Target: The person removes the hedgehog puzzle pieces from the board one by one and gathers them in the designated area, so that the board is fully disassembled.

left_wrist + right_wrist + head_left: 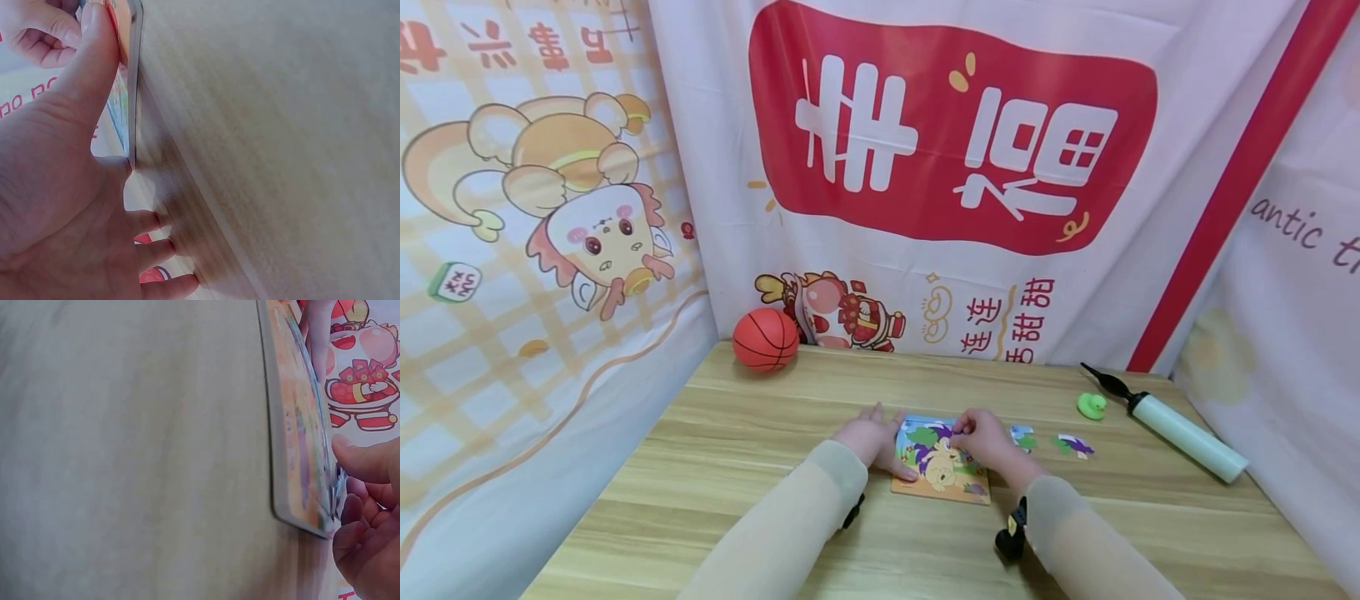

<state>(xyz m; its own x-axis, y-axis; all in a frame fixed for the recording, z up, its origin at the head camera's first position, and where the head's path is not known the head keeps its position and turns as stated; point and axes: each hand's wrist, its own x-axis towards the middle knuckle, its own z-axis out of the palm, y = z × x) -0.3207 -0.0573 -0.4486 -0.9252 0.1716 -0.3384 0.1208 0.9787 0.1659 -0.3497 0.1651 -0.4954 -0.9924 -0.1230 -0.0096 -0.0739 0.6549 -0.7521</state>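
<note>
A jigsaw puzzle board (934,490) with a cartoon animal picture lies flat on the table. My left hand (867,437) steadies its left side: in the left wrist view the thumb (94,69) lies over the board, and the other fingers spread straight onto the wood. Over the board's upper right, my right hand (991,443) pinches a small puzzle piece (339,490) between thumb and fingers; its print is mostly hidden. Two loose areas of pieces sit right of the board: a blue-green puzzle piece (1022,437) and a purple-white puzzle piece (1077,445).
A red toy basketball (765,340) stands at the table's back left corner. Toward the right lie a green toy duck (1092,406) and a pale green hand pump (1187,437) with a black nozzle. Printed cloths hang behind and beside the wooden table (737,508).
</note>
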